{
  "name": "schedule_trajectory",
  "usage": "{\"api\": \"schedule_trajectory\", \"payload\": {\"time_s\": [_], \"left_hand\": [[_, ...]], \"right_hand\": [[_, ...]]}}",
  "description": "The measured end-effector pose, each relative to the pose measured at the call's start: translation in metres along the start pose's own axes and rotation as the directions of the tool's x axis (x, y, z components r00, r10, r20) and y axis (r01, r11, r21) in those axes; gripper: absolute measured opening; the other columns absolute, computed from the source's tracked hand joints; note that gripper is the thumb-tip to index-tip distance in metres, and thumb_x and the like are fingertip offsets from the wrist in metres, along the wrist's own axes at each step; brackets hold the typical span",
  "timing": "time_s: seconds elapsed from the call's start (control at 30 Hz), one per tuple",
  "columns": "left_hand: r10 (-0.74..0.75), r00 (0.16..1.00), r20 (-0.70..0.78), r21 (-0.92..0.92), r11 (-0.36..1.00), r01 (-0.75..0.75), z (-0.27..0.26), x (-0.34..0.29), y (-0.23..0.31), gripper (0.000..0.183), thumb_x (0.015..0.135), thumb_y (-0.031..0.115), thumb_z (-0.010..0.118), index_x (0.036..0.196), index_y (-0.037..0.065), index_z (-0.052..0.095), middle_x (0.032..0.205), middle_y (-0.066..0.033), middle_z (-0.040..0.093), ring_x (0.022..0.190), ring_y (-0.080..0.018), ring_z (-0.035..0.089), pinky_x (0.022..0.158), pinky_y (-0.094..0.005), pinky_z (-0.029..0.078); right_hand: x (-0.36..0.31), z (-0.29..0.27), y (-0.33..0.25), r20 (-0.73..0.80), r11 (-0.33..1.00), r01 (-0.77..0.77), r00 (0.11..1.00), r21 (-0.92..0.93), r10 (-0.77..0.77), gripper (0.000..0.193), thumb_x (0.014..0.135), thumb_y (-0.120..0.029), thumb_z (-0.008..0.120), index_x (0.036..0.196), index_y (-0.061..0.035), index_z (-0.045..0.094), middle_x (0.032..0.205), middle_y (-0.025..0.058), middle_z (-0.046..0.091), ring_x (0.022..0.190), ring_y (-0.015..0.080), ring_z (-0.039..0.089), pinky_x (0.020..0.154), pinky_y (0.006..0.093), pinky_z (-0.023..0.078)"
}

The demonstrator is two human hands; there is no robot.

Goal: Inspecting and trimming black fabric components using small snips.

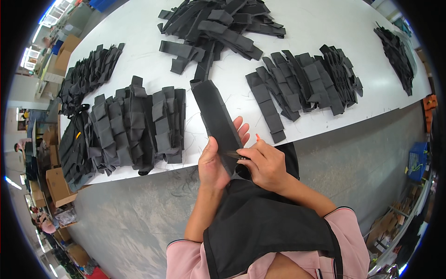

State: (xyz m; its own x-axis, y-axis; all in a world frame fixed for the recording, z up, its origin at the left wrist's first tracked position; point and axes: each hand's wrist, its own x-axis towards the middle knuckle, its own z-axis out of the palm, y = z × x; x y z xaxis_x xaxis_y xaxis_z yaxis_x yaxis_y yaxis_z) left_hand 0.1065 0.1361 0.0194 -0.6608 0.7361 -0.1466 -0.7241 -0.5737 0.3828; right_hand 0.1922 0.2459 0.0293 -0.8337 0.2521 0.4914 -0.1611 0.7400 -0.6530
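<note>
A long black fabric strip slants away from me at the table's near edge, its lower end curled into a loop. My left hand grips it, thumb along the left side and fingertips showing past the right side. Closed beside the lower part of the strip, my right hand pinches small thread snips, whose dark pointed blades lie over the fabric. An orange tip sticks up above that hand. Part of the snips is hidden by my fingers.
On the white table lies a loose heap of black strips at the far middle. Rows of folded strips lie left, more strips right, and another bunch at the far right. A blue crate stands beyond the table.
</note>
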Motion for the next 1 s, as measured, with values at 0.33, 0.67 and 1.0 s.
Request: {"api": "schedule_trajectory", "payload": {"time_s": [0.33, 0.67, 1.0], "left_hand": [[0.047, 0.984, -0.173, 0.118, 0.993, -0.027, -0.02, -0.002, 0.015, 0.05, 0.098, 0.032, 0.038, 0.138, 0.004, 0.031, 0.14, -0.0137, 0.039, 0.114, -0.0251, 0.052, 0.087, -0.0387, 0.052], [0.063, 0.99, -0.128, 0.128, 0.991, -0.047, -0.017, -0.005, 0.013, 0.048, 0.099, 0.03, 0.035, 0.136, 0.0, 0.033, 0.137, -0.0191, 0.041, 0.114, -0.0283, 0.052, 0.091, -0.036, 0.049], [0.094, 0.986, -0.139, 0.372, 0.927, -0.036, -0.009, -0.005, 0.013, 0.047, 0.099, 0.028, 0.038, 0.13, -0.007, 0.037, 0.132, -0.0232, 0.046, 0.11, -0.0281, 0.056, 0.091, -0.0356, 0.048]], "right_hand": [[-0.022, -0.017, 0.008, 0.006, 0.954, -0.255, 0.966, 0.159, 0.258, 0.023, 0.07, -0.001, 0.072, 0.09, -0.0038, 0.061, 0.076, 0.0067, 0.05, 0.057, 0.0183, 0.055, 0.052, 0.0272, 0.044], [-0.007, -0.011, 0.011, -0.032, 0.977, -0.165, 0.985, 0.137, 0.171, 0.024, 0.071, -0.001, 0.071, 0.092, -0.0053, 0.061, 0.077, 0.0063, 0.05, 0.055, 0.0191, 0.054, 0.051, 0.0286, 0.043], [-0.004, -0.018, 0.006, 0.065, 0.97, -0.233, 0.971, 0.07, 0.229, 0.024, 0.07, -0.002, 0.071, 0.091, -0.0047, 0.06, 0.077, 0.0072, 0.049, 0.055, 0.0205, 0.053, 0.05, 0.0297, 0.042]]}}
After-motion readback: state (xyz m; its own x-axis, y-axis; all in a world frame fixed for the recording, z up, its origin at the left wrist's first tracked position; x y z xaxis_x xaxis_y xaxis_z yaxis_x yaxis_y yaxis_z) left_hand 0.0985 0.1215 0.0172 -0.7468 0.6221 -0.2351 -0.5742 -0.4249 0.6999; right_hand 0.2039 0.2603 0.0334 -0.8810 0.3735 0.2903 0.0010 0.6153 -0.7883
